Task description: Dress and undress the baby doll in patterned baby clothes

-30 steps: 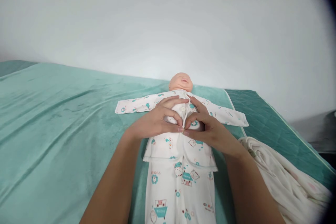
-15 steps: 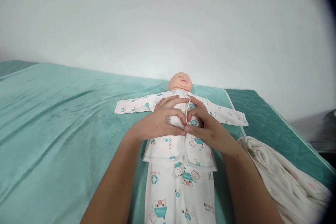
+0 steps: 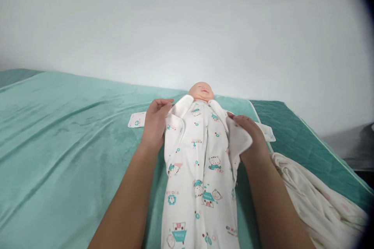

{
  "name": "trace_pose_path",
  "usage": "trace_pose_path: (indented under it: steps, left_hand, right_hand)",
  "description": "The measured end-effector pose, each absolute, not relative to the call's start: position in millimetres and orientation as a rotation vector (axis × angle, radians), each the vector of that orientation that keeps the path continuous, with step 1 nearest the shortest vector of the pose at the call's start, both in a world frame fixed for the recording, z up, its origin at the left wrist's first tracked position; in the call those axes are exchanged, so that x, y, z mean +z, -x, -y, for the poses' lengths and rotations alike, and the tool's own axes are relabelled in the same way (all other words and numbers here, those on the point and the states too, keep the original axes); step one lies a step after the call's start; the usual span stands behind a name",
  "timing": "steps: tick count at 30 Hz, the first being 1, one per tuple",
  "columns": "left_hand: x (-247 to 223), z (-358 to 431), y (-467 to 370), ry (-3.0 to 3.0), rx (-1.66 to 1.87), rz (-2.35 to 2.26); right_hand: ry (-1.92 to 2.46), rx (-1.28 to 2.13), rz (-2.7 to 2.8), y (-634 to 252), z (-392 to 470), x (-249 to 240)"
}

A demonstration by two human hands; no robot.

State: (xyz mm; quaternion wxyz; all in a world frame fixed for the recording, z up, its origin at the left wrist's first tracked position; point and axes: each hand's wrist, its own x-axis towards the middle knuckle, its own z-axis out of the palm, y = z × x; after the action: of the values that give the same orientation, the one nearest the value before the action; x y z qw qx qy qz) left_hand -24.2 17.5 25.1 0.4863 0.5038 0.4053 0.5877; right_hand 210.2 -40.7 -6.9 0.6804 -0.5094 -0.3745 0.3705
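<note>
A baby doll (image 3: 201, 91) lies on its back, head away from me, in a white printed garment (image 3: 201, 163) that covers its body and legs. Over that is a white printed baby jacket (image 3: 238, 140), spread apart at the front, its sleeves stretched out to both sides. My left hand (image 3: 157, 122) pinches the jacket's left-side front panel and holds it outward. On the other side my right hand (image 3: 248, 132) grips the opposite panel, which is folded back with its plain inner side showing. The right fingertips are partly hidden behind the cloth.
A light green sheet (image 3: 73, 155) covers the bed, with a darker green quilted cover (image 3: 295, 132) at the right. A crumpled white cloth (image 3: 315, 202) lies at the lower right. Behind the bed stands a white wall (image 3: 146, 39).
My hands were together at the jacket's middle front. They have moved apart to either side, opening both panels and uncovering the printed garment underneath.
</note>
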Motion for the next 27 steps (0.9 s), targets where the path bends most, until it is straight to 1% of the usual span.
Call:
trace_pose_path:
  steps: [1, 3, 6, 11, 13, 15, 17, 19, 20, 22, 25, 27]
  left_hand:
    - [23, -20, 24, -1.239, 1.434, -1.100]
    - [21, -21, 21, -1.363, 1.326, -1.265]
    - [23, -19, 16, -1.599, 1.116, -1.337]
    - [18, -27, 23, -1.703, 1.051, -1.444]
    - [13, -34, 34, -1.719, 1.129, -1.591]
    - [10, -39, 44, -1.732, 1.220, -1.821]
    - [7, -42, 51, -1.790, 1.206, -2.026]
    - [7, -40, 51, -1.934, 1.153, -2.110]
    - [8, -39, 49, -2.033, 1.151, -2.093]
    - [9, -37, 42, -2.247, 1.181, -1.907]
    - [9, -36, 34, -2.485, 1.069, -1.470]
    - [6, -37, 33, -2.549, 0.943, -1.359]
  right_hand:
    - [1.189, 0.814, 0.774, -209, 38, -10]
    - [1.264, 0.793, 0.744, -204, 36, -13]
    - [1.386, 0.689, 0.981, -194, 37, -8]
    - [1.503, 0.640, 1.107, -202, 39, -3]
    - [1.622, 0.497, 1.040, -219, 37, -7]
    - [1.764, 0.280, 0.914, -238, 34, -13]
    - [1.830, 0.115, 0.838, -251, 32, -19]
    - [1.795, -0.030, 0.912, -253, 31, -22]
    - [1.757, -0.095, 0.997, -250, 31, -23]
    - [1.673, -0.154, 1.199, -237, 30, -22]
    - [1.596, -0.025, 1.464, -219, 27, -22]
    - [1.584, 0.047, 1.543, -214, 22, -24]
